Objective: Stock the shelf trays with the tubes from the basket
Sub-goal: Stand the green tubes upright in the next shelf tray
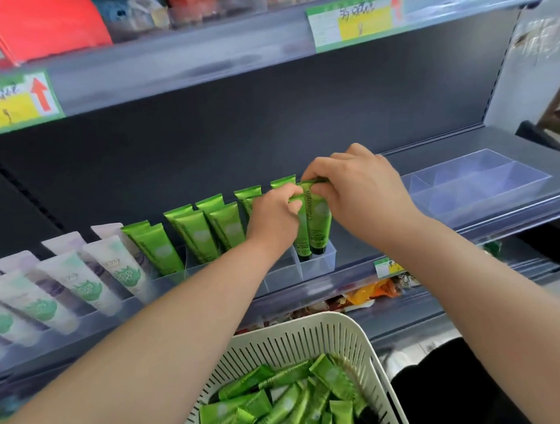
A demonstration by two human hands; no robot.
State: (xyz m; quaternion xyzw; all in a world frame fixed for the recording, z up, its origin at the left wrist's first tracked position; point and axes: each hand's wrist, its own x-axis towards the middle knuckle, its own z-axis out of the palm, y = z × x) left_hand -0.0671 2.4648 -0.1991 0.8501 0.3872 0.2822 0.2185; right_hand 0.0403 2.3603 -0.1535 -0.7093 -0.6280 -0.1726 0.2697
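Your bare forearms reach forward and converge. Your left hand point(273, 212), knuckles up, fingers curled, pinches the crimped tops of upright glossy green plastic tubes point(318, 222). Your right hand point(359, 190), just beside it, pinches the same tops from above.

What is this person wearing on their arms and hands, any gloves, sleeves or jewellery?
Nothing that shows. The left hand and right hand are bare, with no gloves or rings visible. The left forearm and right forearm are uncovered right to the picture's edge: no sleeves, watch or bracelet in view.
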